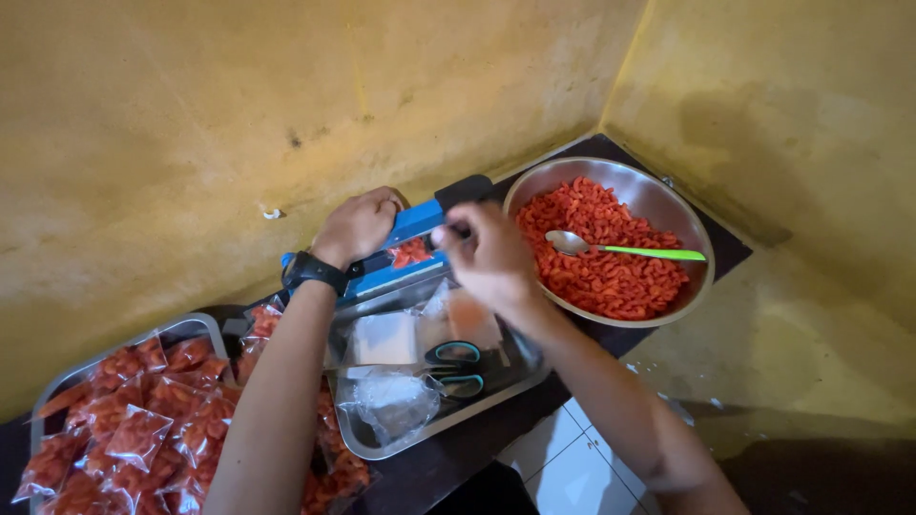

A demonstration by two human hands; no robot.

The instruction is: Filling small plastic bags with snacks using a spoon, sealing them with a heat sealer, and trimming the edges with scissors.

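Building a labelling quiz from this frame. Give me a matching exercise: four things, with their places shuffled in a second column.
Things:
1. green-handled metal spoon
2. black-handled scissors
3. small sealed clear bags of red snacks
4. person's left hand

Places:
A. in the steel tray on the left
B. pressing on the blue bar-shaped heat sealer
C. in the round steel bowl of red snacks
D. in the middle steel tray among empty clear bags

Pairs: 1-C, 2-D, 3-A, 4-B
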